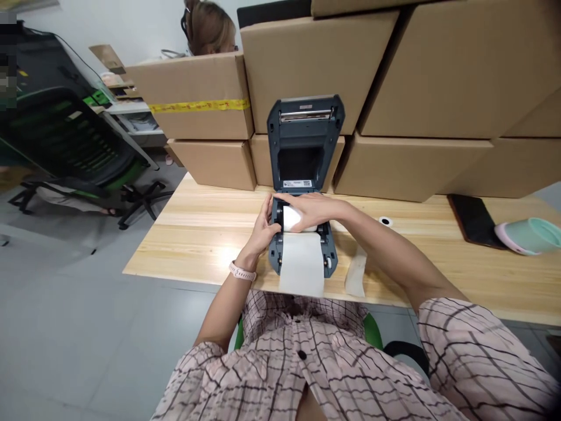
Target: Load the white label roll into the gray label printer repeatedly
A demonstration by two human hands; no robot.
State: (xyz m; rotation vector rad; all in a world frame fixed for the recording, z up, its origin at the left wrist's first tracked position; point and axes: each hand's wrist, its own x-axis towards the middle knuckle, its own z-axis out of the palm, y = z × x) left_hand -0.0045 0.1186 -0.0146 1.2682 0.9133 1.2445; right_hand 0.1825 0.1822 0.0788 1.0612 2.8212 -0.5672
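Observation:
A dark blue-grey label printer [274, 137] stands on the wooden table with its lid raised. Inside its body lies a white label roll [291, 218], and a paper strip [302, 266] runs from it over the front, past the table edge. My left hand [264, 229] grips the printer's left side, thumb over the rim by the roll. Across the top of the roll, my right hand [313, 210] is curved round it and hides much of it. Right of the printer, a loose curled paper piece [356, 276] lies near the table edge.
Stacked cardboard boxes [394, 166] line the back of the table [188, 234]. On the right are a dark phone [473, 219], a green and pink cup [530, 235] and a small white disc with a dark centre [385, 221]. Behind the boxes sits another person [213, 29]; an office chair [74, 134] stands left.

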